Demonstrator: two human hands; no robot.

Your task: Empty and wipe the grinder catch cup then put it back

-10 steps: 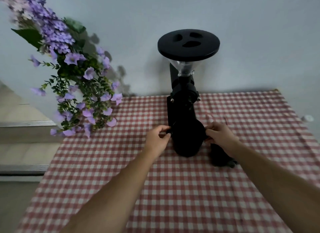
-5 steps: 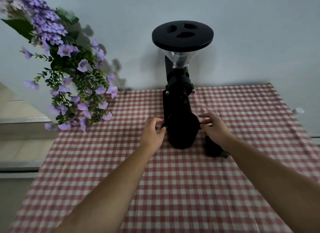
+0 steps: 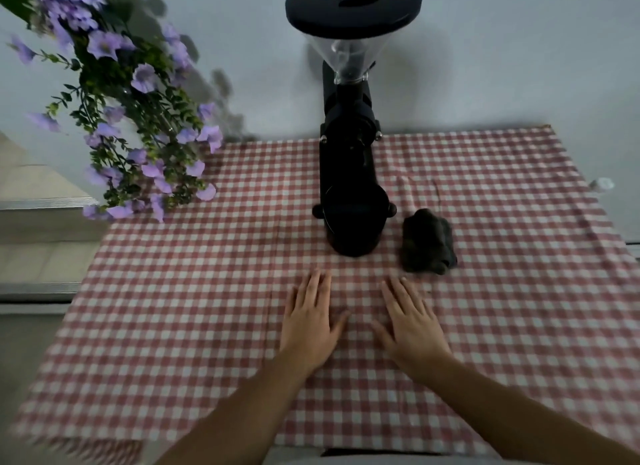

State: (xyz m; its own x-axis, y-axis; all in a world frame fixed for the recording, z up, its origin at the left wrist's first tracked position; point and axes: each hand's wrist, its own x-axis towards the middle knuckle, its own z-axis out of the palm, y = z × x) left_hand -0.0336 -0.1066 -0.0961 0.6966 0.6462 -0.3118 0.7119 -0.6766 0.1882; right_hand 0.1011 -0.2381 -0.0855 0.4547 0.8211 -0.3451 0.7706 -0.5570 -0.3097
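A black coffee grinder (image 3: pixel 348 146) stands at the back of the table, with a clear hopper and a round black lid on top. Its black catch cup (image 3: pixel 354 222) sits at the grinder's base, upright, under the spout. A crumpled dark cloth (image 3: pixel 427 244) lies just right of the cup. My left hand (image 3: pixel 309 321) and my right hand (image 3: pixel 410 322) lie flat, palms down, on the red-and-white checked tablecloth (image 3: pixel 173 308), a short way in front of the cup. Both hands hold nothing and touch neither cup nor cloth.
A spray of purple flowers with green leaves (image 3: pixel 138 118) hangs over the table's back left corner. A pale wall stands right behind the grinder. A small white object (image 3: pixel 602 184) sits past the table's right edge. Steps lie to the left.
Both hands have let go of the catch cup and drawn back toward me, now flat on the cloth. The camera has tilted down and closer.
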